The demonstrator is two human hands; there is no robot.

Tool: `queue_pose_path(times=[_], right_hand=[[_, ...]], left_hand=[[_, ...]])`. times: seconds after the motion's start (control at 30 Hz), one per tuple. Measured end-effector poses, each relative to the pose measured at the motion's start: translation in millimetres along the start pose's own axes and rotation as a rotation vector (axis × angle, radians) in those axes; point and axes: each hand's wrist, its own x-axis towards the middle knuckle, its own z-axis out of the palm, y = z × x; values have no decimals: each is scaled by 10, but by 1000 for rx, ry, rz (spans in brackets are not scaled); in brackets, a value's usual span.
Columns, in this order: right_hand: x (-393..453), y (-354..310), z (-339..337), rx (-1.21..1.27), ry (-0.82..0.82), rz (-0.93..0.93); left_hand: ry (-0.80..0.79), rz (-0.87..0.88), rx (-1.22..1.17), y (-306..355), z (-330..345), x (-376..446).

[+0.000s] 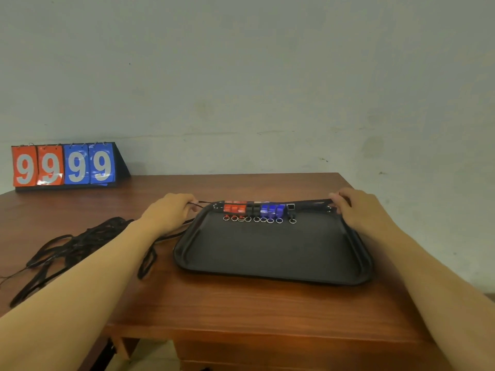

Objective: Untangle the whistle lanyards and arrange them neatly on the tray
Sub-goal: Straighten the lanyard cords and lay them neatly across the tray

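Our left hand [171, 210] pinches a black cord [199, 202] at the tray's far left corner; our right hand [359, 207] grips the lanyard straps [310, 204] at the far right corner. Between them, red, black and blue whistles [257, 209] line the black tray's [267, 250] far edge. Tangled lanyards [75, 245] lie left on the wooden table [241, 303], near a scoreboard [64, 166].

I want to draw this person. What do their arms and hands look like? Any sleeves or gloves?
Both arms are bare as far up as the picture shows: no sleeves, no gloves. The left hand and right hand show no rings, and I see no watch or bracelet on either wrist. The fingertips are too small and blurred to tell about the nails.
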Motion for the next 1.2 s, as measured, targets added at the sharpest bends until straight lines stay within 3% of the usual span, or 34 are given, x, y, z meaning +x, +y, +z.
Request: queue_pose_path(times=[0.27, 0.8, 1.2], right_hand=[[-32, 80, -63, 60, 10, 79], [-41, 152, -83, 12, -43, 254], [-61, 132, -132, -8, -103, 282]], left_hand=[[-56, 18, 215, 38, 42, 8], [-146, 70, 238, -92, 59, 37], [-183, 14, 270, -97, 117, 63]])
